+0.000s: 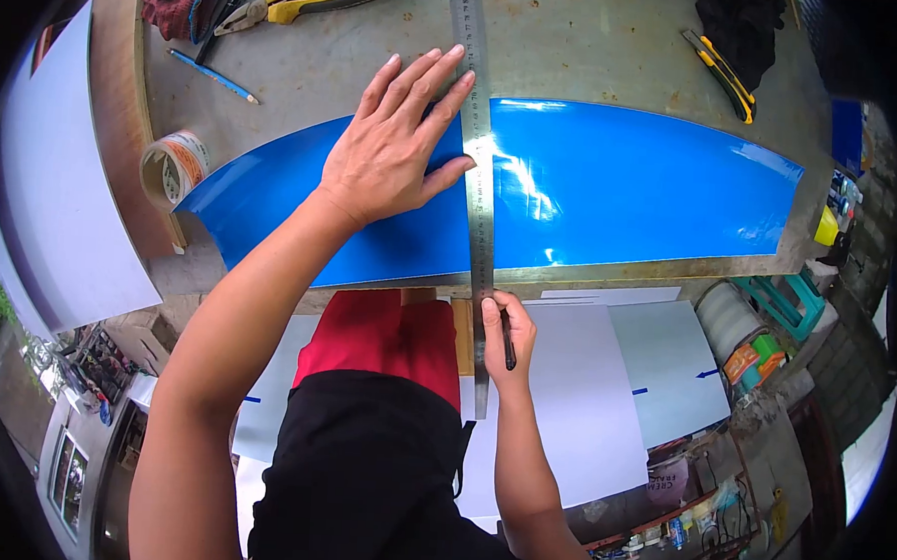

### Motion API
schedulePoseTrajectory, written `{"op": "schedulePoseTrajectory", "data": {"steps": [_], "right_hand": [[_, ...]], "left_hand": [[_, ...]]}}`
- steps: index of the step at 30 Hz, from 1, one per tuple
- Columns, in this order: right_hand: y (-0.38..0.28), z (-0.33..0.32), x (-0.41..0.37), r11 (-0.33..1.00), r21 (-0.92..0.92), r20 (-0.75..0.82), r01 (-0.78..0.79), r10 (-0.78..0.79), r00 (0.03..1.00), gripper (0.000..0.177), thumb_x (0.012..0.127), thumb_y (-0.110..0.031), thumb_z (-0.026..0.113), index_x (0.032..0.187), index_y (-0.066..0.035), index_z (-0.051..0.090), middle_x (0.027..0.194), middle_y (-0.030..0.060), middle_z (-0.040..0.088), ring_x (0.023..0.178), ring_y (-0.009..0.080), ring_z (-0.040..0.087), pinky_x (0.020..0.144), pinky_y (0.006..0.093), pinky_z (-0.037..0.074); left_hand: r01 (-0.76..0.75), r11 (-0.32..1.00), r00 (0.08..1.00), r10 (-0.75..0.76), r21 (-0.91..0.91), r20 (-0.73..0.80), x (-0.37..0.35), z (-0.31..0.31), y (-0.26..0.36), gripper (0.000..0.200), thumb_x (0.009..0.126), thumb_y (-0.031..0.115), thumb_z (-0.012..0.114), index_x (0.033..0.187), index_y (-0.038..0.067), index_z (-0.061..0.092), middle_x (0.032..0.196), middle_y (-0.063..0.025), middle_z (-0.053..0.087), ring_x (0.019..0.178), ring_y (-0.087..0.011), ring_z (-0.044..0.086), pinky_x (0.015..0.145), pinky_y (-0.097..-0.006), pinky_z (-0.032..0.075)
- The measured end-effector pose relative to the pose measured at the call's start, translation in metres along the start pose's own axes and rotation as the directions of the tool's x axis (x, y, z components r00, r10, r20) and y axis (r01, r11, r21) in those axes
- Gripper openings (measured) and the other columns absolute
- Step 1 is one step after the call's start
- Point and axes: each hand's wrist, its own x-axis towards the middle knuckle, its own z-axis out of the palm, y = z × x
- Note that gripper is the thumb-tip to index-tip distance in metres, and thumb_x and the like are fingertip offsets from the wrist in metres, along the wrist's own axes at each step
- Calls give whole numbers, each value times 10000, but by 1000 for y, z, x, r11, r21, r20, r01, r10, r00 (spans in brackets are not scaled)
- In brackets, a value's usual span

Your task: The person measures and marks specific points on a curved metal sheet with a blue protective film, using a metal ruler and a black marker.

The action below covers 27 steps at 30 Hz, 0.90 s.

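Note:
A glossy blue sheet (632,193) with a curved far edge lies on the worktable. Across it runs a long steel ruler (482,221), its near end sticking out past the table edge. My left hand (399,143) rests flat on the sheet with fingers stretched out, its fingertips and thumb right at the ruler's left edge. Just beyond the near table edge, my right hand (511,333) is closed around a slim black pen-like tool (509,345), with the thumb at the ruler. The tool's tip is hidden.
Pliers (316,1), a blue pencil (213,77) and a tape roll (175,168) sit on the table's left side. A yellow-black utility knife (723,74) lies by a black cloth (742,33) at far right. White sheets (574,396) are spread below the table edge.

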Motion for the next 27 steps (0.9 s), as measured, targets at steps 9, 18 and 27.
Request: {"op": "schedulePoseTrajectory", "data": {"steps": [9, 18, 27], "right_hand": [[-4, 4, 7, 999, 34, -26, 19, -18, 1000, 200, 1075, -174, 686, 1080, 24, 716, 864, 18, 671, 776, 84, 574, 690, 262, 469], [-1, 5, 9, 999, 52, -61, 12, -9, 998, 196, 1053, -166, 730, 1044, 29, 726, 863, 24, 684, 777, 82, 579, 687, 259, 469], [-6, 11, 13, 981, 179, -106, -76, 96, 990, 158, 1020, -130, 775, 993, 20, 733, 847, 12, 717, 777, 59, 589, 709, 249, 492]], "left_hand": [[8, 999, 1000, -9, -35, -9, 0, 0, 0, 817, 976, 434, 705, 1652, 101, 388, 1755, -117, 314, 1623, -285, 287, 1360, -474, 141], [12, 1000, 1000, -12, -15, -12, 0, 3, 0, 831, 977, 455, 702, 1666, 126, 375, 1758, -95, 314, 1623, -274, 285, 1363, -464, 142], [2, 1000, 1000, -2, -15, -22, 0, 2, 0, 845, 972, 461, 711, 1668, 134, 361, 1759, -108, 311, 1618, -289, 291, 1358, -476, 155]]}}
